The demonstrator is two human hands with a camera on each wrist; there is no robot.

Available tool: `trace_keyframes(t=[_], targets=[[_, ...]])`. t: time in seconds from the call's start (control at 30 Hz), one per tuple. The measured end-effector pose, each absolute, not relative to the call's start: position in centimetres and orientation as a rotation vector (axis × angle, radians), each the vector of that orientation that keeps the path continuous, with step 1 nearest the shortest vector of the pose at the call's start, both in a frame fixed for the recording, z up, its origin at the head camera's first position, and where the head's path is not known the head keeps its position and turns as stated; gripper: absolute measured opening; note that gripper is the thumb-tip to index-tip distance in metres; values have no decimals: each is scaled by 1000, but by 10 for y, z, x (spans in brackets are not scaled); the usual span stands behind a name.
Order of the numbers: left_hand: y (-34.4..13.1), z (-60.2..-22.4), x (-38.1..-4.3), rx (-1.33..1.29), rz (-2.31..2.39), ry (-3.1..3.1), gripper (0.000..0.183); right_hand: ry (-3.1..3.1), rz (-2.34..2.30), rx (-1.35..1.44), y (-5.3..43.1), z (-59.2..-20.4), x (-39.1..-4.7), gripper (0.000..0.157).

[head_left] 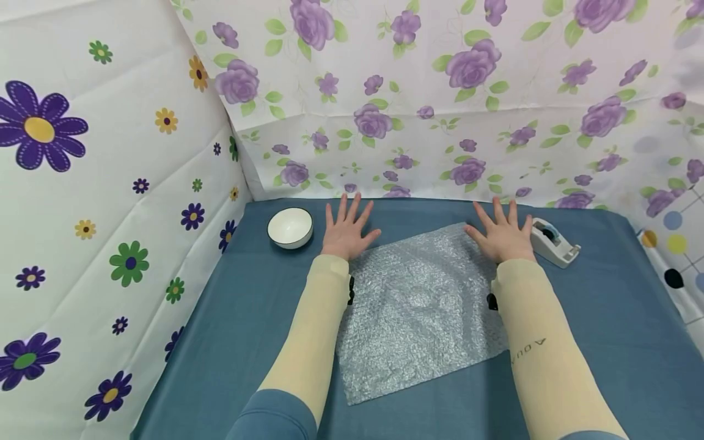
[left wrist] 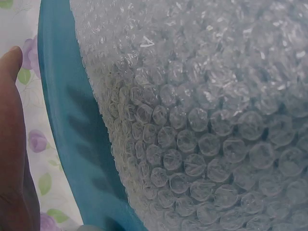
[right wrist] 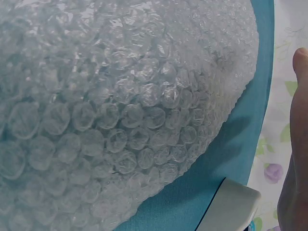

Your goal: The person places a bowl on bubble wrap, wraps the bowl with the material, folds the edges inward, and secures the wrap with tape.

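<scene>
A sheet of bubble wrap lies flat and slightly askew on the blue cloth, its rows of bubbles filling both wrist views. My left hand is spread with straight fingers by the sheet's far left corner, holding nothing. To its left stands a white bowl with a dark rim. Fingers spread as well, my right hand is at the far right corner of the sheet, also without anything in it. Close beside it on the right sits a white tape dispenser, whose end shows in the right wrist view.
Blue cloth covers the table. Behind it hangs a white curtain with purple roses, and another with daisies borders the left side. On the right edge is a dotted cloth.
</scene>
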State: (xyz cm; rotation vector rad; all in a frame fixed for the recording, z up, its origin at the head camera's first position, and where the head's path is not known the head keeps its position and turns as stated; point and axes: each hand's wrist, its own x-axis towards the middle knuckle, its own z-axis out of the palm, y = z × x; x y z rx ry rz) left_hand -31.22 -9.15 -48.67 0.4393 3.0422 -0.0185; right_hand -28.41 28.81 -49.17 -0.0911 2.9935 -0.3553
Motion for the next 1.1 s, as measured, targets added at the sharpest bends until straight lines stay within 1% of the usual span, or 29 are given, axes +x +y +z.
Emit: trace_keyframes(t=[0.83,1.1], targets=[[-97,-492,-314,442,-16,3033,82,2968,-367,-107,287,-489,-280,87],[-95,-497,-312,530,103,3022,82,2886,-379,-188,290,-491,-281,81]])
